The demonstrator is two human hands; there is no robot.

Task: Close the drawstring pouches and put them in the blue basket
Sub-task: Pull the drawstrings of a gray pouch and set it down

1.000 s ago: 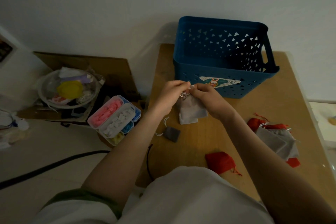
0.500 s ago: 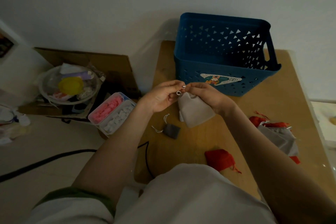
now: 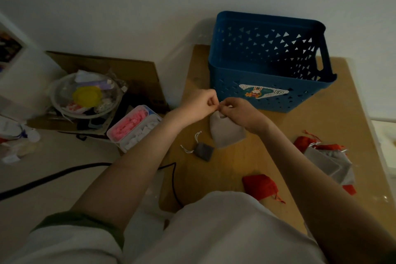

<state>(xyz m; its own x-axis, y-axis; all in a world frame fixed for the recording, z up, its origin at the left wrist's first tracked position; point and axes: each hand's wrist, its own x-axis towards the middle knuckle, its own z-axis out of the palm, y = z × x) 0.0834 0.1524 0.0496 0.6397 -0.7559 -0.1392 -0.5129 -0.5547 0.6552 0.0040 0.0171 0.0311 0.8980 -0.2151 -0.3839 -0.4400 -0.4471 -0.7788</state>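
Left hand (image 3: 198, 103) and right hand (image 3: 237, 113), fingers curled, pinch the drawstring top of the grey pouch (image 3: 227, 134) hanging below them; blue basket (image 3: 300, 100) just beyond.

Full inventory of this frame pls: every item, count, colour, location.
blue basket: 1, blue, far end of table
table: 1, wood-brown
light grey pouch: 1, held in front of basket
dark grey pouch: 1, white strings, on table left of held pouch
red pouch: 1, near table edge
pouch pile: several, grey and red, table's right side
divided box: 1, pink and white pieces, left of table
bowl: 1, clear, far left
cable: 1, black, floor
left hand: pinches pouch's drawstring
right hand: pinches pouch's top
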